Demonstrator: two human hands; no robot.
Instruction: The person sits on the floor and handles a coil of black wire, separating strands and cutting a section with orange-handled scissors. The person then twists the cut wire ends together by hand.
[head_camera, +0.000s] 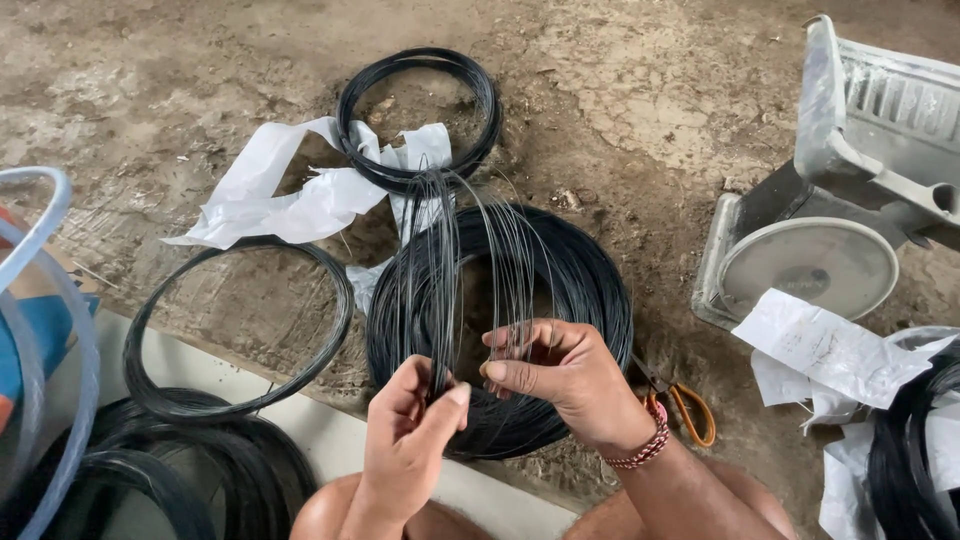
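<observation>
Bare, cracked earthen floor (620, 90) in even daylight, strewn with crumpled white paper (290, 195); a grey weighing scale (830, 200) with round dial at right, orange-handled scissors (685, 405) beside it, a pale board (330, 440) at lower left.

Two hands are seen: the left hand (410, 440) and the right hand (560, 375). One large wire coil (590, 290) and two thin wire rings, a far ring (480, 90) and a near ring (335, 290), are counted on the ground. One pair of orange-handled scissors (690, 410) and one weighing scale (830, 230) are seen.
</observation>
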